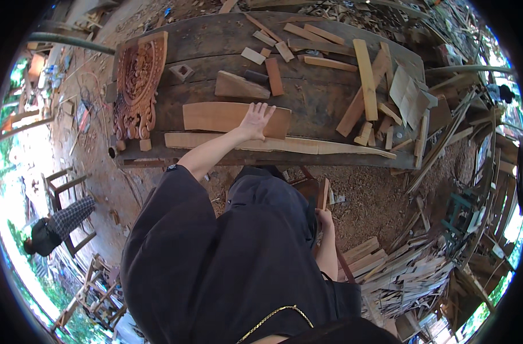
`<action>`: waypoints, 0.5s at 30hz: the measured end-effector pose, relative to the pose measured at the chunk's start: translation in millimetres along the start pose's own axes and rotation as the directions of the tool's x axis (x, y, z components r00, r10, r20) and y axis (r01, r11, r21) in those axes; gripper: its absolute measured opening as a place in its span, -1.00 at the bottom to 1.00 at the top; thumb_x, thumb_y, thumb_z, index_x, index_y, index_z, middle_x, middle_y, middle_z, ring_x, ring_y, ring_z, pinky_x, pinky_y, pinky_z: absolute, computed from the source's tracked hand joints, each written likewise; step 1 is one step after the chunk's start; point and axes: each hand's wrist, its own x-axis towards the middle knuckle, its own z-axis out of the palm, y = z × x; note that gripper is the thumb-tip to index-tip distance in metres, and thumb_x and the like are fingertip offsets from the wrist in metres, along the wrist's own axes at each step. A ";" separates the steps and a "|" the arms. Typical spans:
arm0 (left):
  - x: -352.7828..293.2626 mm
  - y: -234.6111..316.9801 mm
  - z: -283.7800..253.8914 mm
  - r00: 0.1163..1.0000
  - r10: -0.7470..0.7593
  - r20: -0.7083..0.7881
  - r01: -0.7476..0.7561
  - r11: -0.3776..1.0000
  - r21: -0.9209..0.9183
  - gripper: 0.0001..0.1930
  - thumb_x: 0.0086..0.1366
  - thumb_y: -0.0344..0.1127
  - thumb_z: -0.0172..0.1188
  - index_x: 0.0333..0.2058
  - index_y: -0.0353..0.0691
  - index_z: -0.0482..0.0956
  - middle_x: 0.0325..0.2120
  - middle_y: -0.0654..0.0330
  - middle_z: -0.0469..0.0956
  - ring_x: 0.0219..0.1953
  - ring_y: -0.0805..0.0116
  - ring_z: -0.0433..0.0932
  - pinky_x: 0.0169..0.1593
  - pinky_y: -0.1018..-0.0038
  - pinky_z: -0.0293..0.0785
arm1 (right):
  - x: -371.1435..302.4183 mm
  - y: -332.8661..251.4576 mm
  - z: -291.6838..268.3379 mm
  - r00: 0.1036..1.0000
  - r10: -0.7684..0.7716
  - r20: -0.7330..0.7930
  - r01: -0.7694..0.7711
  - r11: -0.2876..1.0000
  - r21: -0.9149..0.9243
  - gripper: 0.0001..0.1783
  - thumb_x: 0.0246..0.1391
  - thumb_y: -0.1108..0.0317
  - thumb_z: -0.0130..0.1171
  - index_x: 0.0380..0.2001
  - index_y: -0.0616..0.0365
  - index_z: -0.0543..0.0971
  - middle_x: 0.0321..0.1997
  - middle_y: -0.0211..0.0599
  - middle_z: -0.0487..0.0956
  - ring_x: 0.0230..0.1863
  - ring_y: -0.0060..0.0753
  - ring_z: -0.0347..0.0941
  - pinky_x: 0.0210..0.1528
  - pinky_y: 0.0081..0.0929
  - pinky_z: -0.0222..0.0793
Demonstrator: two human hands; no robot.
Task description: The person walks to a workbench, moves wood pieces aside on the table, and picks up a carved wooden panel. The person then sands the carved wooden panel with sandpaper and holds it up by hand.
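Note:
My left hand (256, 121) lies with spread fingers on a flat, gently curved wooden board (213, 117) near the table's front edge. Just in front of that board runs a long, narrow curved wood strip (307, 145), tapering toward its right end. Down by my right side, below the table edge, my right hand (324, 218) is closed around the lower end of a short wood piece (323, 192). Its fingers are partly hidden. A wedge-shaped wood block (238, 85) sits beyond the board, beside a dark cylinder (256, 76) and a reddish block (274, 76).
A carved wooden panel (140, 80) covers the left end of the dark worktable (198, 46). Offcuts and a long pale batten (365, 77) lie on its right half. Scrap wood (410, 275) is heaped at the lower right. A person (55, 229) is at the far left.

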 end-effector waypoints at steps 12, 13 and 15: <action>20.8 0.7 20.8 0.991 -0.100 0.088 0.092 0.991 0.094 0.31 -0.31 0.12 0.50 0.35 -0.22 -0.12 0.22 -0.13 0.12 0.29 -0.07 0.09 0.31 -0.03 -0.02 | -44.5 5.3 -2.2 0.981 0.103 -0.163 -0.041 0.938 0.345 -0.70 0.02 0.34 0.16 -0.23 0.30 0.39 -0.54 -0.24 0.46 -0.66 -0.34 0.44 -0.66 -0.40 0.41; 18.3 -0.3 20.9 0.991 -0.095 0.093 0.082 0.988 0.128 0.31 -0.31 0.12 0.50 0.35 -0.22 -0.12 0.22 -0.13 0.12 0.29 -0.07 0.09 0.31 -0.03 -0.02 | -42.8 6.6 -1.0 0.980 0.113 -0.165 -0.050 0.938 0.342 -0.71 0.03 0.34 0.15 -0.24 0.30 0.38 -0.56 -0.26 0.44 -0.65 -0.35 0.45 -0.65 -0.38 0.42; 10.1 -5.3 19.7 0.997 -0.075 0.017 0.074 0.997 0.037 0.30 -0.27 0.14 0.48 0.35 -0.18 -0.14 0.26 -0.11 0.06 0.32 -0.07 0.03 0.33 -0.04 -0.07 | -40.3 8.5 1.2 0.986 0.088 -0.142 -0.031 0.932 0.361 -0.68 0.01 0.34 0.17 -0.23 0.33 0.39 -0.54 -0.20 0.47 -0.64 -0.31 0.48 -0.64 -0.35 0.46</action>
